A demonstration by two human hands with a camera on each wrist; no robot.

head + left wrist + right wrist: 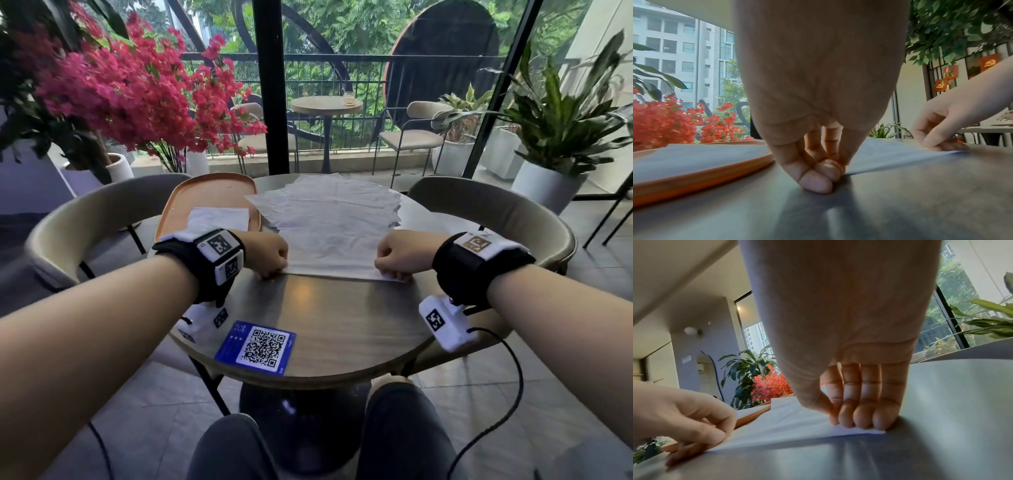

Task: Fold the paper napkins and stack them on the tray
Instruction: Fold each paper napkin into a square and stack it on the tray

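Both hands, left (pixel 818 162) and right (pixel 857 410), pinching napkin (pixel 332 253) corners (pinch clear only wrist-side)

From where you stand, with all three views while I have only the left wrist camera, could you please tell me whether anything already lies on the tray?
Observer: Yes. The head view shows one folded napkin lying on the orange tray.
Operator: Thank you. How does the right hand hold its corner?
Observer: In its wrist view the right hand pinches the near corner of the napkin being folded between thumb and curled fingers.
Operator: Are more napkins waiting?
Observer: Yes, a fanned pile of unfolded napkins lies behind it on the table.
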